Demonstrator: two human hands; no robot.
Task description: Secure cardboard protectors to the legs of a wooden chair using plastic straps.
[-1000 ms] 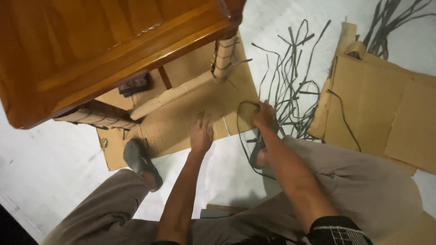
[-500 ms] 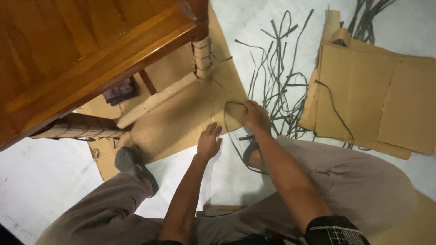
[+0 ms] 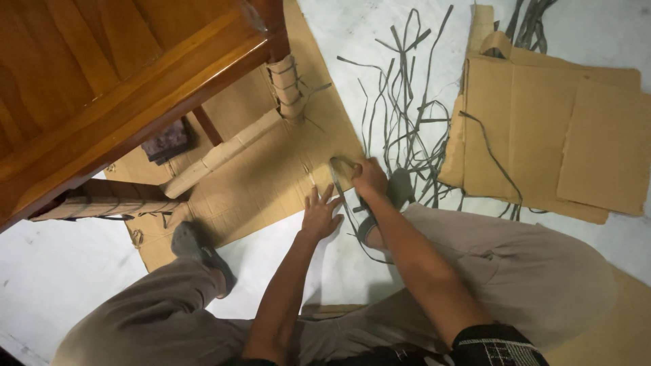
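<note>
Right hand point(image 3: 369, 177) pinched on dark strap point(image 3: 337, 177) at cardboard point(image 3: 271, 183) edge — left hand point(image 3: 320, 213) flat, fingers spread, pressing cardboard on floor, near wrapped table leg point(image 3: 286, 87).

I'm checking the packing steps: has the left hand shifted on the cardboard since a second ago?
Cannot tell. The left hand lies flat near the near edge of the cardboard sheet, much as before; its changed place in the picture matches the camera's own movement.
</note>
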